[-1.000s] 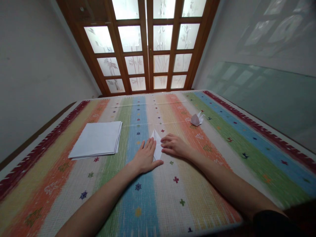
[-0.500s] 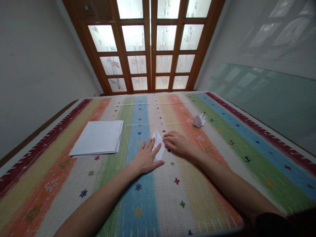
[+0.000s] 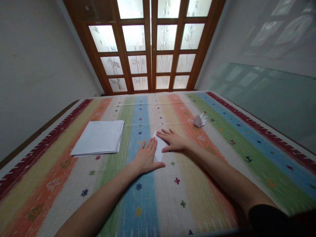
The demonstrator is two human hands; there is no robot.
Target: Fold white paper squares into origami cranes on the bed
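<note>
A small folded white paper (image 3: 160, 149) lies on the striped cloth between my hands, its pointed tip facing away from me. My left hand (image 3: 147, 156) rests flat over its left side, fingers stretched forward and thumb reaching across below the paper's lower end. From the right, my right hand (image 3: 172, 140) lies over the upper right part, fingertips close to the tip and thumb spread apart at the right edge. Parts of the paper are hidden under both hands.
A stack of white paper sheets (image 3: 98, 137) lies to the left. At the right stands a small folded paper figure (image 3: 199, 120). The striped tablecloth (image 3: 138, 214) covers the table, with a wooden glass-paned door (image 3: 151, 49) behind it.
My right hand has moved slightly left and forward onto the paper, its thumb now spread. My left hand's thumb and index finger have opened wider apart, showing more paper between them.
</note>
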